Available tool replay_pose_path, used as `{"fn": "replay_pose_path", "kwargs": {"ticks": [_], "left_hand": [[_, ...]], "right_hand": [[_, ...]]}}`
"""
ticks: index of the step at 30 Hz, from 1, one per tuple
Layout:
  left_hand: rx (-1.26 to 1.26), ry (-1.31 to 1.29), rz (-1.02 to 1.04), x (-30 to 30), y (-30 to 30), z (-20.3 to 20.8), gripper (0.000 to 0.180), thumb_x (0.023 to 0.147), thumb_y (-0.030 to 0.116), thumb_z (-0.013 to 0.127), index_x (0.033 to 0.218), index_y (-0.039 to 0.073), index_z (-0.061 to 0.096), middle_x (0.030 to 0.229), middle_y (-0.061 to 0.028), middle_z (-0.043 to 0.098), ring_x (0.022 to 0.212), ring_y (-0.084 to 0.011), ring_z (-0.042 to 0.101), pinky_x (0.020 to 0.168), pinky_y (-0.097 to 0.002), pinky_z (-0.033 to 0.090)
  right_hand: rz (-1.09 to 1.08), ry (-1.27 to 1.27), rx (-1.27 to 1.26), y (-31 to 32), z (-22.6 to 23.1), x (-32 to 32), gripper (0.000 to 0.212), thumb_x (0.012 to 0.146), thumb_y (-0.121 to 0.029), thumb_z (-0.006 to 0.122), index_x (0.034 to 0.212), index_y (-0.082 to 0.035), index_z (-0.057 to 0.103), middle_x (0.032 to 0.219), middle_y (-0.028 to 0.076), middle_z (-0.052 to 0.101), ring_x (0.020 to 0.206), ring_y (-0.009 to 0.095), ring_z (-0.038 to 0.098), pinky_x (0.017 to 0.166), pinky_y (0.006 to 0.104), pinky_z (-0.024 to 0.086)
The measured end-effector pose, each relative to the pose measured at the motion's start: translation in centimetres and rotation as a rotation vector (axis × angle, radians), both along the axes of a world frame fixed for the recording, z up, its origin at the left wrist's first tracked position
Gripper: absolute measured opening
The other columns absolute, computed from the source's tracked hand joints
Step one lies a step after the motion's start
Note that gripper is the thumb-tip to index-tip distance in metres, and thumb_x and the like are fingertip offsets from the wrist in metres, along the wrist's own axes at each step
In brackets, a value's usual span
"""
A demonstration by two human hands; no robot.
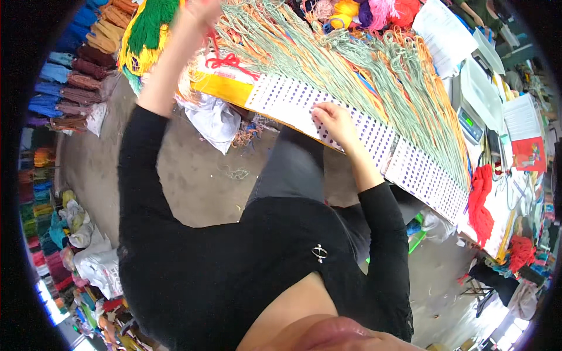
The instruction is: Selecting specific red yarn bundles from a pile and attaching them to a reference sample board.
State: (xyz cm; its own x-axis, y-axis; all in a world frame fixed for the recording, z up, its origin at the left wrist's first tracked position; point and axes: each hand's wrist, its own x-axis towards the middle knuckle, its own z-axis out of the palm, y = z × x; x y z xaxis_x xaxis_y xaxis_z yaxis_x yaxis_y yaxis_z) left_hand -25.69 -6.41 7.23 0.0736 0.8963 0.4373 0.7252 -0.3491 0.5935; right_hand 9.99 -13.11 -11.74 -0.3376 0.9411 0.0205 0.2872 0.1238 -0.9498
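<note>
We see a long white card (357, 126) punched with rows of purple-ringed holes, running from the upper middle of the frame down to the right along the table (497, 210) edge. Pale green and orange yarn strands (374, 76) hang through its holes and fan out toward the top of the frame. Our right hand (332, 120) rests on the card near the centre, fingers curled close together and pinching at a hole; whether it holds a strand we cannot tell. Our left hand (199, 13) is raised at the top of the frame, arm stretched up in a black sleeve, fingers closed among green and yellow yarn (146, 29); a red strand (229, 61) lies just below it.

No container shows its contents plainly. To the right stand a scale (471, 126), white papers (445, 32) and a red booklet (530, 153). A bunch of red yarn (480, 202) hangs at the card's lower right end. At the upper left, skeins of blue and brown yarn (70, 76) lie stacked on the floor, and a white bag (213, 120) hangs under the table.
</note>
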Motion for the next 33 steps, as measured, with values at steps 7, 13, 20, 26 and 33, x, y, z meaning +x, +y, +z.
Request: {"fn": "replay_pose_path", "kwargs": {"ticks": [7, 13, 20, 26, 33], "left_hand": [[-0.077, 0.174, -0.224, 7.9, -0.6, -17.8, 0.024, 0.075, 0.025, 0.068, 0.096, 0.012, 0.067, 0.085, -0.0092, 0.056, 0.076, -0.0256, 0.057, 0.071, -0.0338, 0.046], [0.076, 0.061, 0.121, 3.1, 8.6, -16.1, 0.029, 0.084, 0.030, 0.059, 0.074, 0.003, 0.060, 0.078, -0.0144, 0.058, 0.073, -0.0289, 0.059, 0.062, -0.0394, 0.046], [0.286, -0.601, 0.466, -2.1, 13.0, -5.2, 0.022, 0.088, 0.025, 0.055, 0.095, 0.005, 0.059, 0.068, 0.0036, 0.051, 0.056, -0.0049, 0.041, 0.050, -0.0213, 0.033], [-0.461, -0.907, -0.340, 1.2, 4.9, -9.5, 0.041, 0.094, 0.037, 0.044, 0.111, 0.002, 0.056, 0.075, 0.0020, 0.060, 0.047, -0.0033, 0.035, 0.043, -0.0166, 0.028], [-0.931, -0.561, -0.445, 9.8, 2.5, -15.2, 0.042, 0.097, 0.033, 0.037, 0.110, -0.001, 0.058, 0.113, -0.0118, 0.060, 0.111, -0.0196, 0.054, 0.097, -0.0335, 0.040]], "right_hand": [[-0.077, -0.125, 0.047, -0.7, -0.7, 0.0, 0.021, 0.083, -0.023, 0.057, 0.095, -0.007, 0.064, 0.085, 0.012, 0.066, 0.079, 0.025, 0.063, 0.071, 0.0320, 0.048], [-0.142, -0.293, 0.093, -0.9, 0.2, 0.3, 0.021, 0.085, -0.023, 0.055, 0.096, -0.008, 0.064, 0.082, 0.009, 0.066, 0.074, 0.022, 0.063, 0.068, 0.0295, 0.047], [-0.190, -0.245, 0.001, -0.7, -0.4, 1.8, 0.022, 0.084, -0.025, 0.055, 0.095, -0.009, 0.065, 0.089, 0.012, 0.065, 0.082, 0.028, 0.062, 0.072, 0.0338, 0.047], [-0.166, -0.260, 0.248, -0.6, 1.9, -1.8, 0.019, 0.084, -0.020, 0.056, 0.094, -0.007, 0.064, 0.091, 0.012, 0.065, 0.084, 0.030, 0.061, 0.073, 0.0360, 0.048], [0.059, -0.240, 0.230, 0.5, 0.4, -6.3, 0.020, 0.080, -0.017, 0.059, 0.097, -0.009, 0.062, 0.095, 0.009, 0.061, 0.089, 0.028, 0.059, 0.075, 0.0372, 0.048]]}}
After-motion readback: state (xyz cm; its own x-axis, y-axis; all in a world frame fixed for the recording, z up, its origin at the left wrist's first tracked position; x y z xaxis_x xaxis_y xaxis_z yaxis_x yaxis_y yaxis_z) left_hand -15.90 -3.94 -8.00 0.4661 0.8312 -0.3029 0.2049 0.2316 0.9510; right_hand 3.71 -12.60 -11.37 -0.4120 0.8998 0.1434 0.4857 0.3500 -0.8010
